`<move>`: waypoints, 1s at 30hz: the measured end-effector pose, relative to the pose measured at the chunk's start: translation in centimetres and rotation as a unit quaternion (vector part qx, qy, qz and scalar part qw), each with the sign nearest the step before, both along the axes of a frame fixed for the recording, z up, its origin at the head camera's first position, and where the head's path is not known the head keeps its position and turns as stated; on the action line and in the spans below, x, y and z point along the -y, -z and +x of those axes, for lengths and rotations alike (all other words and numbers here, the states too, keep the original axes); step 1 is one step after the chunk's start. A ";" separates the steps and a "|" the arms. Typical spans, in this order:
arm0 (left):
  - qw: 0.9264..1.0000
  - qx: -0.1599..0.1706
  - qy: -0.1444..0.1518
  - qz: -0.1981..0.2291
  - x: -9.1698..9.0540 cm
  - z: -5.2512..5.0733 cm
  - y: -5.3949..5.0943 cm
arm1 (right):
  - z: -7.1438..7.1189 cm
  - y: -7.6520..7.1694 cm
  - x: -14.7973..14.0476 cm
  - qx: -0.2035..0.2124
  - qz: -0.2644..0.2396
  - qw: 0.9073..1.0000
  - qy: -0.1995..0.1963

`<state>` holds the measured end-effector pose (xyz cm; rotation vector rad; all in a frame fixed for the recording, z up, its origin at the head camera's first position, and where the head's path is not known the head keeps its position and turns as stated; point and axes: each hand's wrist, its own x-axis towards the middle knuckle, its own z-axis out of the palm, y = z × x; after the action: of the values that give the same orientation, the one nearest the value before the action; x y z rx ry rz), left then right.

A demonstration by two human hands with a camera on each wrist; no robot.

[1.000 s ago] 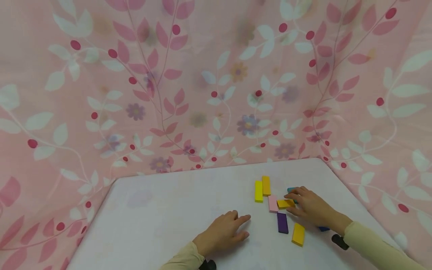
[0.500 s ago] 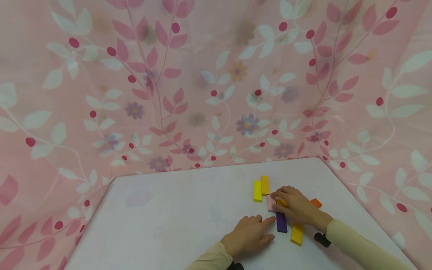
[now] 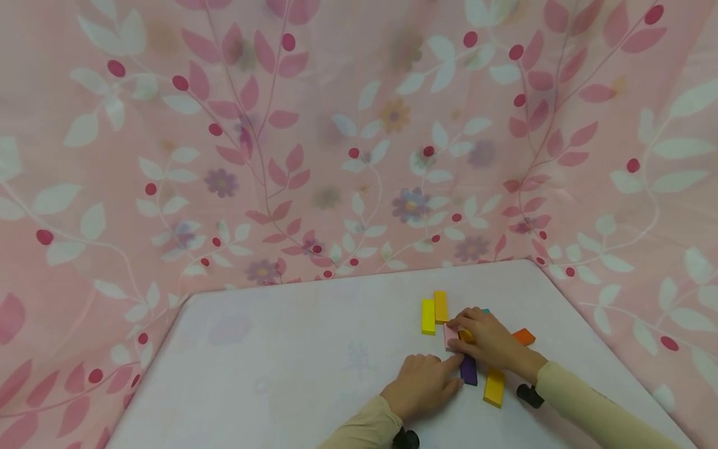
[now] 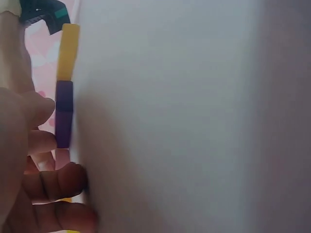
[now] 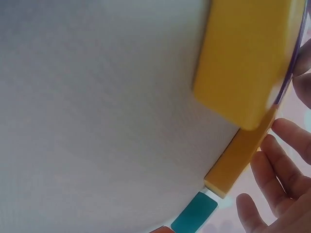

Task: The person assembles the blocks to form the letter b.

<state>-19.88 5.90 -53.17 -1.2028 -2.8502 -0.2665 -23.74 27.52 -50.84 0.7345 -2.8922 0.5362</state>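
Observation:
Flat coloured blocks lie on a white table. My left hand (image 3: 423,381) is beside a purple block (image 3: 469,373), index finger stretched toward its far end and thumb by its left side. In the left wrist view, thumb and index finger are right against the purple block (image 4: 64,114). My right hand (image 3: 489,342) reaches over a pink block (image 3: 448,334) and an amber block (image 3: 467,337), its fingertips at the pink one. Fingers in the right wrist view look loosely straight along an amber block (image 5: 238,158). The hand partly hides both blocks.
A bright yellow block (image 3: 429,317) and an orange-yellow block (image 3: 440,307) lie side by side farther back. Right of the purple one is another yellow block (image 3: 494,388). An orange block (image 3: 524,337) and a teal block (image 3: 485,310) show past the right hand. A floral curtain (image 3: 336,206) surrounds the table.
Both hands have moved: the left to the right, up to the purple block, and the right leftward over the amber and pink blocks. The orange block has come into sight. The blocks show little movement.

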 end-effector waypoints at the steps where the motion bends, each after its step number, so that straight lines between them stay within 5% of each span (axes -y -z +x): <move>1: 1.000 -0.004 -0.003 0.001 -0.2 0.0 -0.1 | -0.1 0.0 0.0 -0.002 0.000 1.000 0.001; 11: 1.000 -0.010 -0.022 -0.001 -2.3 0.0 -0.5 | -0.2 0.0 0.3 0.007 -0.010 1.000 0.006; 22: 0.999 -0.041 -0.033 0.011 -2.4 0.1 -0.7 | -0.4 -0.3 0.2 0.031 -0.030 0.999 0.007; 30: 0.997 -0.008 -0.072 0.006 -1.6 0.4 -1.1 | -0.4 -0.3 -0.1 0.038 -0.033 0.999 0.010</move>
<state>-19.45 7.55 -52.10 -0.9855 -2.8985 -0.2672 -24.17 27.60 -50.50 0.6890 -2.9314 0.6666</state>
